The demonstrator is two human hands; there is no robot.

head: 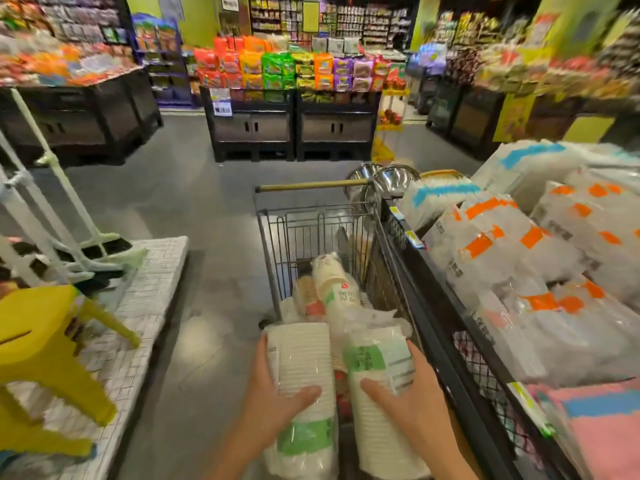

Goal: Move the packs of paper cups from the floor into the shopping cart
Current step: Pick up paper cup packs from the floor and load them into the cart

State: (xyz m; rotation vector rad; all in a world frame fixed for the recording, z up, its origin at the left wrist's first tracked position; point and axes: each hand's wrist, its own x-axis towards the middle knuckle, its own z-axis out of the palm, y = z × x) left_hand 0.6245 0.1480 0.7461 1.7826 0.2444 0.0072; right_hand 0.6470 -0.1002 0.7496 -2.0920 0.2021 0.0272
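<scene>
A wire shopping cart [273,258] with a brass-coloured handle bar stands in front of me. My left hand [266,400] grips a pack of white paper cups with a green label [301,362], held over the cart's near end. Beside it, my right hand [412,403] grips a second pack of white cups with a green label [377,362]. Deeper in the cart lie more cup packs [332,285], one white with a green and red label, one brownish. The floor under the cart is hidden.
A black display bin [436,327] full of plastic-wrapped packs runs close along the cart's right side. On the left is a white platform [152,292] with a yellow stool [41,344] and mops. Open grey floor [207,188] leads to snack displays ahead.
</scene>
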